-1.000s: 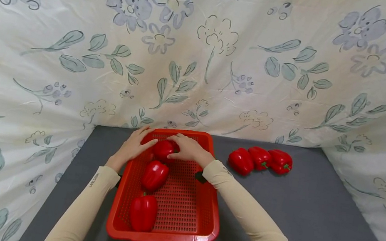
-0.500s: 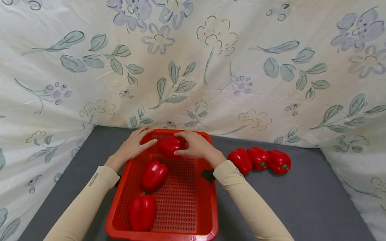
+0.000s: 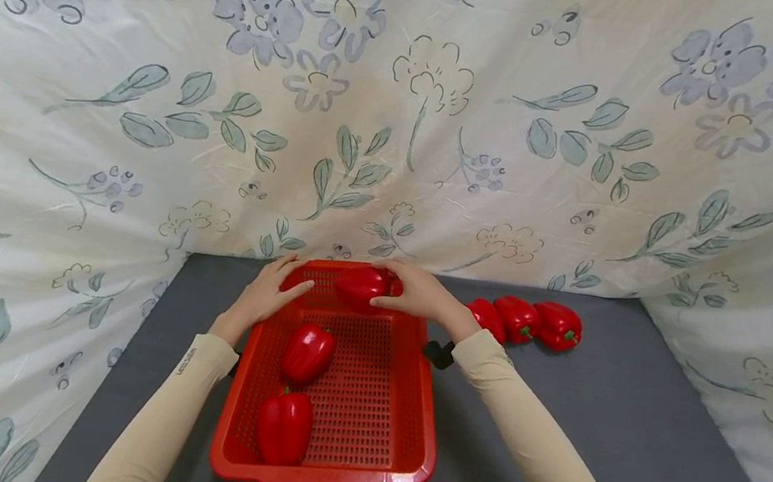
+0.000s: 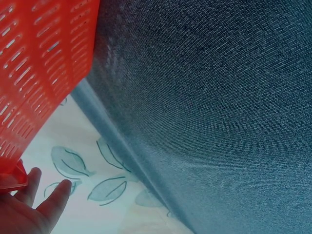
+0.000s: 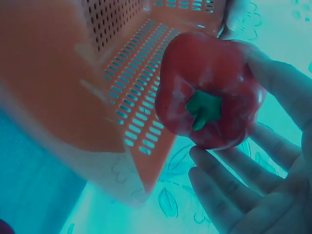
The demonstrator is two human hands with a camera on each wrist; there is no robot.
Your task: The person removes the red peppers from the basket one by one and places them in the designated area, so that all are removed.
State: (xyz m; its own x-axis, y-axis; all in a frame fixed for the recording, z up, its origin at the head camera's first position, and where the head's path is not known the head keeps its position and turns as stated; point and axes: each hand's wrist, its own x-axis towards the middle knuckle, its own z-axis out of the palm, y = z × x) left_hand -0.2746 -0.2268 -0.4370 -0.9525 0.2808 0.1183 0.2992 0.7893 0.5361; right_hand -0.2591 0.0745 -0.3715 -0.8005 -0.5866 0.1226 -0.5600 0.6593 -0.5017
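My right hand (image 3: 417,290) grips a glossy red bell pepper (image 3: 359,286) above the far end of the red plastic basket (image 3: 318,479). Its green stem end faces the camera in the right wrist view, with the thumb (image 5: 282,80) on one side and fingers underneath. My left hand (image 3: 265,289) rests on the basket's far-left rim, thumb stretched inward. In the left wrist view two straight fingers (image 4: 54,204) reach past the rim's outside. Inside the basket, along its left side, lie a middle bell pepper (image 3: 308,352) and a near bell pepper (image 3: 284,427).
To the basket's right, three more bell peppers (image 3: 517,319) lie in a row on the dark grey table (image 3: 627,448); my right wrist partly covers the nearest. A floral cloth (image 3: 407,109) hangs behind the table and along its sides.
My right hand has lifted the bell pepper from the basket's far-left part and carried it right, toward the far-right rim. The left hand has stayed on the rim.
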